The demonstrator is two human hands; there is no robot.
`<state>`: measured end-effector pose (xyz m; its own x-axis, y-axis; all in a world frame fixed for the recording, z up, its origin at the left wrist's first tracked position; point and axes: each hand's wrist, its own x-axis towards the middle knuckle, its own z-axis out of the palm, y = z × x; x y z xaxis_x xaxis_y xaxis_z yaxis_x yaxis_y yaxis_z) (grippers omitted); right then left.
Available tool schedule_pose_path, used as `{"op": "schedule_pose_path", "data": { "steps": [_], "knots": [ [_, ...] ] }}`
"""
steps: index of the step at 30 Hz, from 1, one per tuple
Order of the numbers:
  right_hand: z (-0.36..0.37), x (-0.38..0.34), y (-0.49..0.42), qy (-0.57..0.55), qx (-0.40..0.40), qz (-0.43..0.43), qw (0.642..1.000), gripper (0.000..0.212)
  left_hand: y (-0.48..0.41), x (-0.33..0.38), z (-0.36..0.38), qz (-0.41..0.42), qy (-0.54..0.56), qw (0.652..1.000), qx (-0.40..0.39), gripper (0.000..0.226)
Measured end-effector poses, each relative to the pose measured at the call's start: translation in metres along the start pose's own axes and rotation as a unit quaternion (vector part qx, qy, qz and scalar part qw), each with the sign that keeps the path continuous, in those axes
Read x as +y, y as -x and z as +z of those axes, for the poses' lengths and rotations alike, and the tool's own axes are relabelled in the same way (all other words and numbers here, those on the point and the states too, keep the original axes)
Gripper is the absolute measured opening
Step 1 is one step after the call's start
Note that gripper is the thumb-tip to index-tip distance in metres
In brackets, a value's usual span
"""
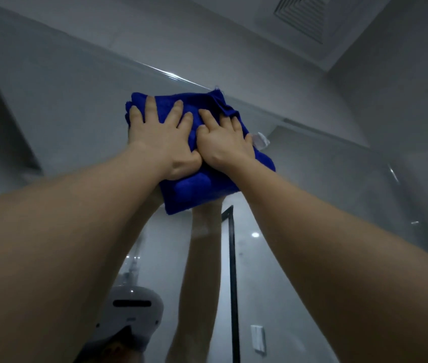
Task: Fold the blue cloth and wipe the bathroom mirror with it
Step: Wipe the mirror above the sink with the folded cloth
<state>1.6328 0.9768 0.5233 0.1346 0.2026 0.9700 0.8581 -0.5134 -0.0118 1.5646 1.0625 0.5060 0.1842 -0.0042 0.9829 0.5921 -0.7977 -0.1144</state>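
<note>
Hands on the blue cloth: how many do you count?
2. The left hand lies flat on the left part of the cloth, the right hand on its right part, thumbs meeting. None seems hidden.

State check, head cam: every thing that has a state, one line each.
blue cloth: folded, pressed against the mirror near its top edge
left hand: fingers spread, pressing the cloth
right hand: fingers straight, pressing the cloth, thumb touching the left hand's
mirror: cloth held against it, reflecting the arms
white tag: sticking out at the cloth's right edge
</note>
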Motion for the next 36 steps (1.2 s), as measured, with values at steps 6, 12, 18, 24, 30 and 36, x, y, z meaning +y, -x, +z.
{"op": "schedule_pose_path", "data": {
  "steps": [6, 12, 18, 24, 30, 36],
  "knots": [
    [0.003, 0.008, 0.022, -0.025, -0.005, 0.029, 0.999, 0.05, 0.016, 0.011, 0.002, 0.011, -0.005, 1.0, -0.017, 0.073],
    [0.012, 0.005, 0.059, -0.04, -0.009, 0.076, 0.996, 0.051, 0.045, 0.01, 0.004, 0.045, -0.013, 0.998, -0.031, 0.076],
    [0.03, -0.02, 0.116, -0.058, -0.023, 0.114, 0.992, 0.053, 0.099, -0.006, 0.001, 0.064, -0.047, 0.995, -0.055, 0.074],
    [0.047, -0.051, 0.179, -0.057, -0.068, 0.095, 0.991, 0.055, 0.168, -0.025, -0.004, 0.028, -0.065, 0.99, -0.119, 0.076],
    [0.059, -0.051, 0.246, -0.047, -0.098, 0.062, 0.992, 0.055, 0.244, -0.017, 0.002, -0.01, -0.033, 0.987, -0.156, 0.073],
    [0.077, -0.053, 0.328, -0.047, -0.123, 0.059, 0.99, 0.054, 0.328, -0.01, 0.012, -0.017, -0.023, 0.982, -0.186, 0.079]
  ]
}}
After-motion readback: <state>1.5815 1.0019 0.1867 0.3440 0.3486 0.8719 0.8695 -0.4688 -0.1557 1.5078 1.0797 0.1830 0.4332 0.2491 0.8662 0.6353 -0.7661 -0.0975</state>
